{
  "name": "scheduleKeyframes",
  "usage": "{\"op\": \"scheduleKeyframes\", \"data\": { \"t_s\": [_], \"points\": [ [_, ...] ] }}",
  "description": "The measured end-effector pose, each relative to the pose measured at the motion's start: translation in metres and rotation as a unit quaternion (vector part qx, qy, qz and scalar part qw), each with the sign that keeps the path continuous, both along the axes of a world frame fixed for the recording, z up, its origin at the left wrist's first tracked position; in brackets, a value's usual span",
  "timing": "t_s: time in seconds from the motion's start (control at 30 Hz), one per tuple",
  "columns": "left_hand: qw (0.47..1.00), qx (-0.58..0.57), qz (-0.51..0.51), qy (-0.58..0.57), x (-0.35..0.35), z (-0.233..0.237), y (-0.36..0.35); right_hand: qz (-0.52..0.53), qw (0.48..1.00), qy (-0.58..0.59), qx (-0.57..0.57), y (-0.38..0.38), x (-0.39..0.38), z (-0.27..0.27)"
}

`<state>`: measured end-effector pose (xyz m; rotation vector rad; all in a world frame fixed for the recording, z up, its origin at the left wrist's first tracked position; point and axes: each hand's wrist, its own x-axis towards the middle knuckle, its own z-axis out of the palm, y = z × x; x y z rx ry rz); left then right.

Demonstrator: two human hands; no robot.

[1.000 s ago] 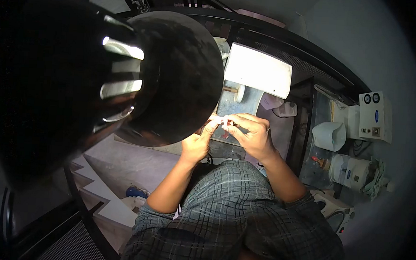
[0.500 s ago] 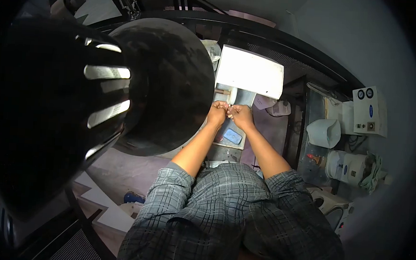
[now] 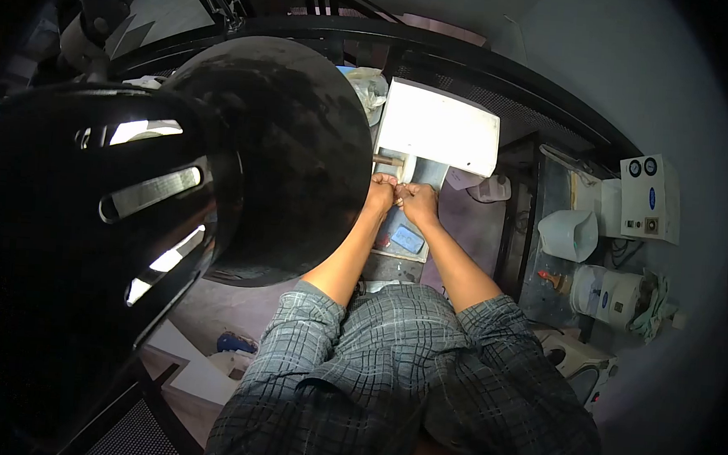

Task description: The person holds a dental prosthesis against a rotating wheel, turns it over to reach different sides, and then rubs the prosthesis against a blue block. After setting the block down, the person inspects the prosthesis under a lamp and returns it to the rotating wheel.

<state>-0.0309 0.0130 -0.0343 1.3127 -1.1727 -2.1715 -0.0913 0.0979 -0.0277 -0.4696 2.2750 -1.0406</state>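
My left hand (image 3: 380,193) and my right hand (image 3: 418,203) meet fingertip to fingertip, both with fingers pinched together. Between them is something small that I cannot make out. Just beyond the fingertips stands a pale wheel (image 3: 408,167) on a brown spindle (image 3: 387,160), under a bright white hood (image 3: 441,128). A blue block (image 3: 407,238) lies in the tray (image 3: 413,257) below my hands, nearer to my body.
A large black lamp shade (image 3: 293,165) fills the left side, close to my left forearm. On the right bench are a pale blue container (image 3: 568,234), a white machine (image 3: 610,293) and a box with two gauges (image 3: 649,199).
Both hands remain together at the wheel, and my right hand has shifted slightly left. The lamp shade appears slightly lower in the view.
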Motion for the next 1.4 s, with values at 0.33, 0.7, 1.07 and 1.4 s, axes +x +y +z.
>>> {"op": "scheduleKeyframes", "data": {
  "t_s": [0.33,0.7,1.07,1.4],
  "points": [
    [0.999,-0.012,-0.031,0.027,0.006,-0.010,-0.005,-0.017,0.994,-0.094,-0.054,0.000,-0.002,0.006],
    [0.990,-0.084,-0.112,0.024,0.012,-0.003,-0.005,-0.068,0.910,-0.402,-0.077,0.007,-0.028,0.029],
    [0.992,-0.092,-0.086,-0.004,0.009,-0.014,-0.008,-0.040,0.913,-0.395,-0.097,0.010,-0.024,0.027],
    [0.987,-0.126,-0.096,-0.003,0.007,-0.019,-0.010,-0.054,0.911,-0.395,-0.107,0.008,-0.025,0.022]
  ]
}}
